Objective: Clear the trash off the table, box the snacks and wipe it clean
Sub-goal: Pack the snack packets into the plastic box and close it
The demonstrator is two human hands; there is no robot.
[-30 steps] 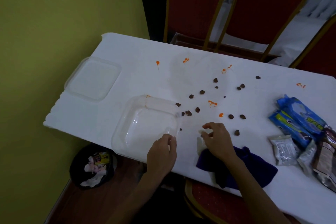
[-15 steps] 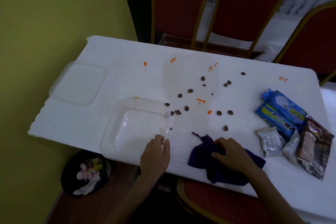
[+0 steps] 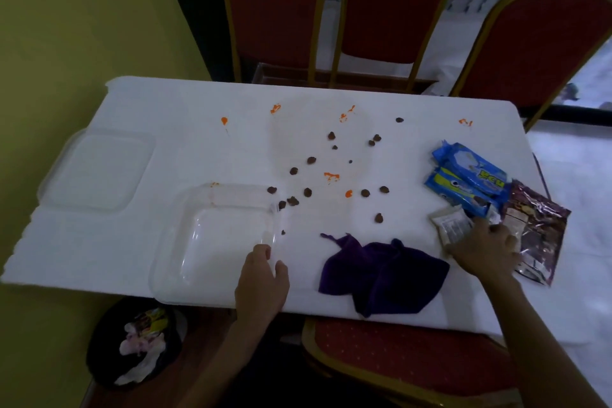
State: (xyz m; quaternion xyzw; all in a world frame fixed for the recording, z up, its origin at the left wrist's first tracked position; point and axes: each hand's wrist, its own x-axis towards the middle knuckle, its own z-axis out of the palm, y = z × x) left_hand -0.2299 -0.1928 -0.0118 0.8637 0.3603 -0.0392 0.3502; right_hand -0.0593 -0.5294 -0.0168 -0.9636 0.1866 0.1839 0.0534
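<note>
A clear plastic box (image 3: 185,262) sits empty at the near edge of the white table (image 3: 185,116). My left hand (image 3: 263,278) grips its near right rim. Its lid (image 3: 96,169) lies at the far left. A purple cloth (image 3: 381,272) lies crumpled between my hands. My right hand (image 3: 486,248) rests on a pile of snack packets: a small white sachet (image 3: 452,225), two blue packs (image 3: 470,172) and a shiny brown bag (image 3: 536,225). Whether its fingers have closed on a packet is hidden. Several brown crumbs (image 3: 308,192) and orange smears (image 3: 331,176) dot the tabletop.
A black trash bin (image 3: 132,341) with wrappers inside stands on the floor under the table's near left corner. A red chair (image 3: 407,351) is tucked in right before me. Three red chairs (image 3: 390,10) line the far side. A yellow wall is at the left.
My right hand has left the purple cloth and moved right onto the snack packets. The cloth now lies loose on the table. My left hand has stayed on the box rim.
</note>
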